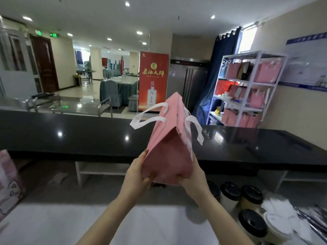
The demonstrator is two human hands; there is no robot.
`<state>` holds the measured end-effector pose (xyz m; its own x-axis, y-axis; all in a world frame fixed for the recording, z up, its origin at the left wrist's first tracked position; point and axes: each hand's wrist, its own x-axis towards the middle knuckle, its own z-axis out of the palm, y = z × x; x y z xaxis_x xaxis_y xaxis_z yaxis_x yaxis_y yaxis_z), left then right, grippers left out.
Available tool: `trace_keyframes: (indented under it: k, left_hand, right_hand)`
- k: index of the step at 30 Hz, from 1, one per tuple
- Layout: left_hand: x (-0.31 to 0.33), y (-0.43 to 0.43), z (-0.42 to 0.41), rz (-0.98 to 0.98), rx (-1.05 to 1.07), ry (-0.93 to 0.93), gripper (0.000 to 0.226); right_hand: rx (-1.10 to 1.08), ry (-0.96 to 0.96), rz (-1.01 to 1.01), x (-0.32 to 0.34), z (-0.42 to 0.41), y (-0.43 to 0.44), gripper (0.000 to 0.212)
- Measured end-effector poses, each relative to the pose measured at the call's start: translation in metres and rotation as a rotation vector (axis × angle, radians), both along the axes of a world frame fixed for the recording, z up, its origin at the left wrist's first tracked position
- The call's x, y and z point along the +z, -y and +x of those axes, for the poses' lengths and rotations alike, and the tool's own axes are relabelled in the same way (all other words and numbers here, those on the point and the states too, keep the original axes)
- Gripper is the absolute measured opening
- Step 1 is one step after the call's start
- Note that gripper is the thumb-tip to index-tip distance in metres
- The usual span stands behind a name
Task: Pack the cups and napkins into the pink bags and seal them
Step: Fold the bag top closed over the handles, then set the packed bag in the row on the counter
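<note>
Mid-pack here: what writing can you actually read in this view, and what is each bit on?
"茶酒大师": gold characters on the red banner; the print under them is too small to read.
On the green exit sign by the door: too small to read.
On the wall poster: blurred, unreadable.
On the pink bag: no legible print.

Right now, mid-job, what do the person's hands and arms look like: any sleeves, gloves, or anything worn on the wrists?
The left hand and the right hand are bare, with no gloves. No ring, watch or bracelet shows on the visible sides. No sleeve is in view, and both forearms are uncovered down to the picture's bottom edge. No markings, straps or cables show on them.
</note>
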<state>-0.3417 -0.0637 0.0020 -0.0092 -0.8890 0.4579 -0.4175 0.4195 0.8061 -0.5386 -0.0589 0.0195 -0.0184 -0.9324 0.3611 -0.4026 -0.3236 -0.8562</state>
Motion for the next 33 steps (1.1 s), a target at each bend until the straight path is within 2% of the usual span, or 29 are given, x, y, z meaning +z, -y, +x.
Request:
trace_keyframes:
  k: [3, 8, 15, 22, 24, 27, 30, 33]
  left_hand:
    - [0.002, 0.051, -0.003, -0.003, -0.005, 0.051, 0.076]
    - [-0.011, 0.124, -0.007, 0.003, 0.013, 0.155, 0.080]
    - [-0.023, 0.184, -0.011, 0.032, -0.096, 0.045, 0.077]
    - [-0.021, 0.218, -0.016, 0.103, -0.116, 0.097, 0.071]
    - [-0.020, 0.213, -0.008, 0.101, -0.092, 0.103, 0.069]
    - [-0.026, 0.184, 0.018, 0.064, -0.005, 0.113, 0.061]
    - [-0.034, 0.139, 0.065, 0.078, 0.048, 0.089, 0.048]
    - [-0.037, 0.080, 0.115, 0.111, 0.152, 0.173, 0.041]
  right_hand:
    - [-0.051, -0.045, 0.072, 0.010, -0.003, 0.046, 0.099]
    - [-0.152, -0.016, 0.085, 0.006, 0.003, 0.105, 0.094]
    - [-0.266, -0.053, 0.095, -0.003, 0.010, 0.169, 0.088]
    - [-0.370, -0.059, 0.131, -0.006, 0.004, 0.196, 0.088]
    - [-0.449, -0.099, 0.051, -0.007, 0.010, 0.184, 0.090]
    - [-0.477, -0.241, -0.235, -0.011, 0.024, 0.154, 0.079]
    - [-0.366, -0.451, -0.437, -0.014, 0.043, 0.126, 0.067]
    - [-0.154, -0.546, -0.448, -0.013, 0.070, 0.105, 0.052]
